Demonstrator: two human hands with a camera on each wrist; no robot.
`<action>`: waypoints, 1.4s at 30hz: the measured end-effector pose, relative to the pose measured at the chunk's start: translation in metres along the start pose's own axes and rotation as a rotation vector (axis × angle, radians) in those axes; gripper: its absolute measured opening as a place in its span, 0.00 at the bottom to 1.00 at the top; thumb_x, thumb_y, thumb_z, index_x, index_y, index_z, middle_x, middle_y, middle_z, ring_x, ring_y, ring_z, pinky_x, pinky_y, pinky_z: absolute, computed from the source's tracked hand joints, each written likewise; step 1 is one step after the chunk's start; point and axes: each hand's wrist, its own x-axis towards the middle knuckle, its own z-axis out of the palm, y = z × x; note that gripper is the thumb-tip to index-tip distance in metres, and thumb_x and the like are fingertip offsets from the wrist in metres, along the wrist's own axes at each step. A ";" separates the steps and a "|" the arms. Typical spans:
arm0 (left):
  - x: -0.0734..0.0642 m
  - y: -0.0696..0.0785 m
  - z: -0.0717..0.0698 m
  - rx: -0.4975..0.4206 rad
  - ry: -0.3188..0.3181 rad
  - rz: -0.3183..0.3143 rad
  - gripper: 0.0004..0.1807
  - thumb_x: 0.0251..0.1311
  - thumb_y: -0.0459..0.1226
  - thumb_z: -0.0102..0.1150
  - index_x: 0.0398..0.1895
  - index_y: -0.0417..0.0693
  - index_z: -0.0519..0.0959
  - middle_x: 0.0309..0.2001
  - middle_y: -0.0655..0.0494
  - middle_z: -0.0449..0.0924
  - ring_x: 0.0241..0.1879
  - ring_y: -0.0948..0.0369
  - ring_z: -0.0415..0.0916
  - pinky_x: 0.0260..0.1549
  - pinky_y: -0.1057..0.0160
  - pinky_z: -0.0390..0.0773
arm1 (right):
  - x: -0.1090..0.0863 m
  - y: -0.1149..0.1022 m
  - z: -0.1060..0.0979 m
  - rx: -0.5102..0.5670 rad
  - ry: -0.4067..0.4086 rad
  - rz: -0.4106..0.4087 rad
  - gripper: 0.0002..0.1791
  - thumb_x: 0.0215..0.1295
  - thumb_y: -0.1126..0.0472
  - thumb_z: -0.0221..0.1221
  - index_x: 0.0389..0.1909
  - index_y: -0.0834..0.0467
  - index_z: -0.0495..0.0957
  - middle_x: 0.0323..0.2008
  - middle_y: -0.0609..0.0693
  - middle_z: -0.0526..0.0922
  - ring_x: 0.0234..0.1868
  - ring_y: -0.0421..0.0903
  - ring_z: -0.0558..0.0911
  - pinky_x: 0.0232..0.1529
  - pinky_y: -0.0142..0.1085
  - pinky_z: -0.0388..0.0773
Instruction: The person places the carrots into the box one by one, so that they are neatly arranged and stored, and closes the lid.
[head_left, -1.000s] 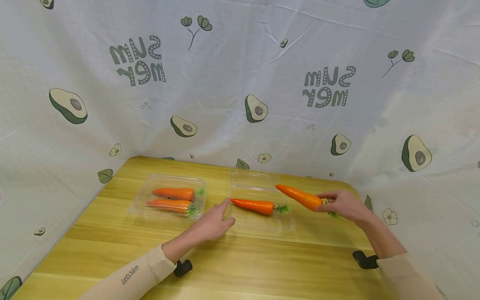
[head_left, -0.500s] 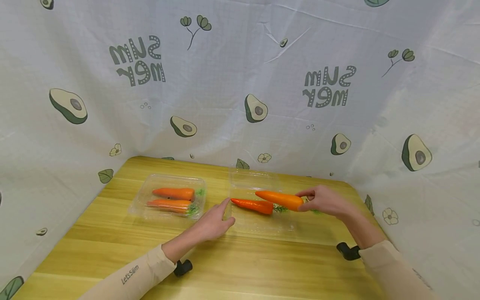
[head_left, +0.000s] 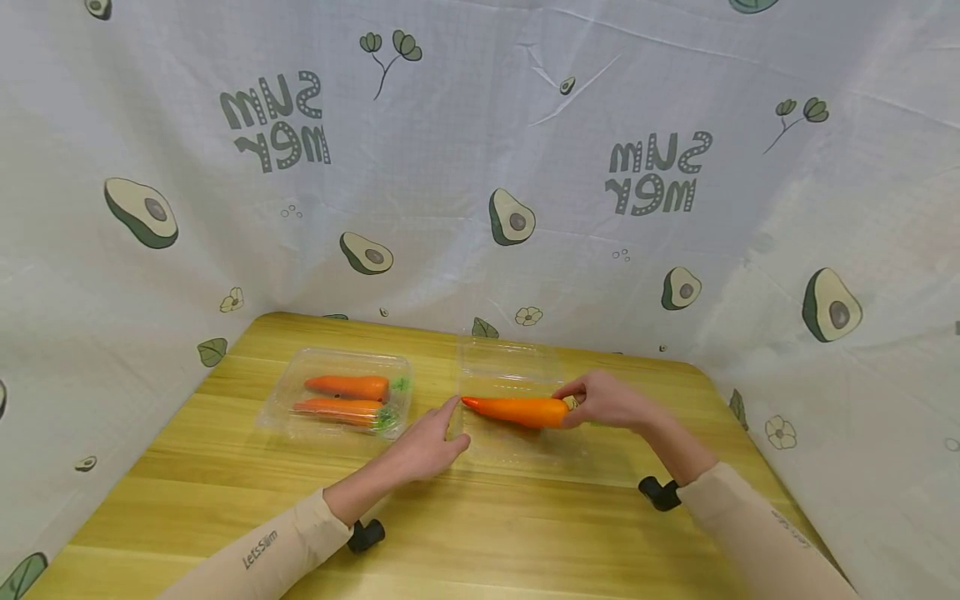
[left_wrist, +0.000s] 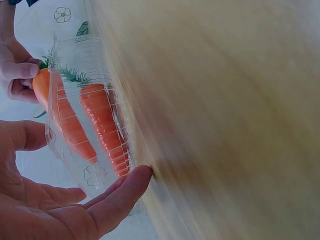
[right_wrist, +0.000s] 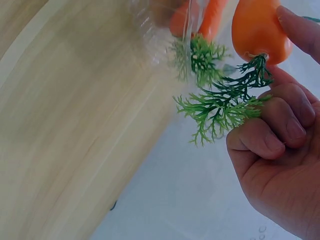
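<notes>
My right hand pinches an orange carrot with green leaves by its thick end, between thumb and fingers. In the left wrist view this carrot is above a redder carrot lying in an open clear plastic box; from the head it hides most of that one. The held carrot's leafy top shows in the right wrist view. At the box's left end, my left hand has its index finger extended to the edge, thumb apart, fingers not curled round anything.
Left of my left hand stands a second clear plastic box with two carrots inside. Both boxes are on a wooden table. A printed cloth hangs behind and at the sides.
The right hand has carried the orange carrot leftward and lower, from the right of the open box to over the redder carrot. The left hand has stayed in place.
</notes>
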 end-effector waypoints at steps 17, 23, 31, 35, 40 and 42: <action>0.000 0.001 0.000 0.005 0.003 -0.008 0.39 0.72 0.47 0.52 0.81 0.45 0.52 0.74 0.35 0.62 0.75 0.41 0.57 0.70 0.39 0.61 | 0.020 -0.010 0.030 -0.217 -0.026 -0.097 0.24 0.47 0.66 0.71 0.50 0.62 0.86 0.23 0.46 0.73 0.23 0.42 0.62 0.27 0.33 0.59; 0.000 0.001 0.000 0.011 0.005 -0.004 0.39 0.72 0.47 0.52 0.80 0.45 0.52 0.74 0.35 0.62 0.75 0.41 0.58 0.70 0.39 0.62 | 0.020 -0.017 0.038 -0.357 -0.013 -0.060 0.21 0.48 0.65 0.73 0.46 0.59 0.88 0.43 0.49 0.88 0.33 0.44 0.75 0.35 0.38 0.74; 0.000 0.000 0.000 0.018 0.003 0.000 0.39 0.72 0.48 0.52 0.81 0.45 0.52 0.74 0.35 0.62 0.74 0.41 0.59 0.69 0.39 0.63 | 0.016 -0.021 0.051 -0.480 0.011 -0.049 0.12 0.52 0.63 0.73 0.40 0.56 0.89 0.36 0.48 0.87 0.32 0.45 0.77 0.37 0.42 0.78; 0.000 0.000 0.000 0.019 0.000 0.000 0.39 0.72 0.48 0.52 0.81 0.45 0.51 0.74 0.35 0.62 0.74 0.41 0.58 0.69 0.39 0.63 | 0.015 -0.020 0.056 -0.496 0.030 -0.061 0.08 0.53 0.61 0.73 0.35 0.55 0.88 0.30 0.45 0.85 0.28 0.44 0.75 0.35 0.41 0.76; -0.001 0.000 0.000 0.021 0.000 -0.006 0.39 0.72 0.48 0.52 0.81 0.46 0.52 0.74 0.35 0.61 0.74 0.41 0.58 0.69 0.39 0.63 | 0.013 -0.020 0.056 -0.505 0.036 -0.082 0.10 0.52 0.59 0.74 0.35 0.54 0.88 0.30 0.44 0.83 0.29 0.44 0.74 0.34 0.41 0.75; -0.001 0.000 -0.001 0.022 -0.001 -0.008 0.39 0.72 0.47 0.53 0.81 0.45 0.52 0.74 0.35 0.61 0.74 0.41 0.58 0.68 0.38 0.63 | 0.012 -0.021 0.055 -0.497 0.033 -0.077 0.12 0.51 0.59 0.74 0.37 0.54 0.88 0.32 0.45 0.84 0.30 0.45 0.74 0.35 0.42 0.75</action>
